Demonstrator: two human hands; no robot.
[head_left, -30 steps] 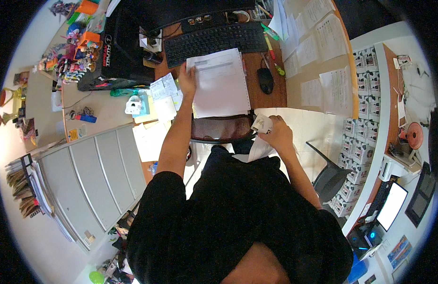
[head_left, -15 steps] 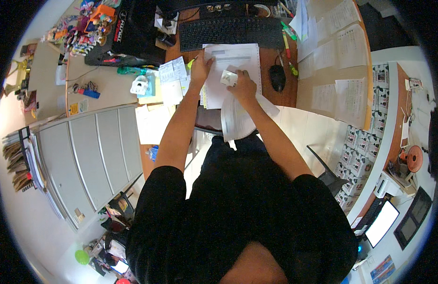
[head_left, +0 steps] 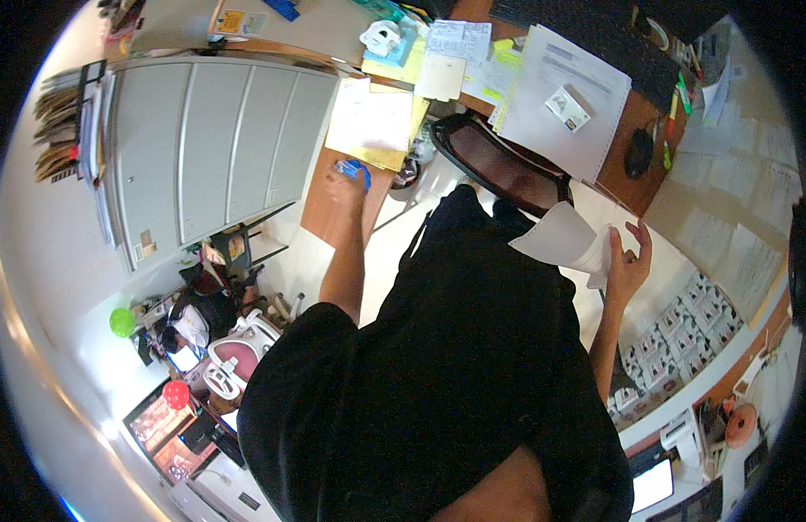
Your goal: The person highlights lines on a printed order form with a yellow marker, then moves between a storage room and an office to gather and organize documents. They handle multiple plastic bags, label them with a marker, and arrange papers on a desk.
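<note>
desk (head_left: 333,204): brown, cluttered, view swung left since half a second ago | white sheet with small card (head_left: 567,109): now left lying on desk, both hands off it | right hand (head_left: 628,261): pulled back, grip closed on white papers (head_left: 567,244) | left hand (head_left: 346,184): reached to desk edge, grip closed on small blue object (head_left: 353,167)

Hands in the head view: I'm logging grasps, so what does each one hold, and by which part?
The right hand holds white paper sheets by their right edge. The left hand closes on a small blue object at the desk edge; the exact hold cannot be told.
</note>
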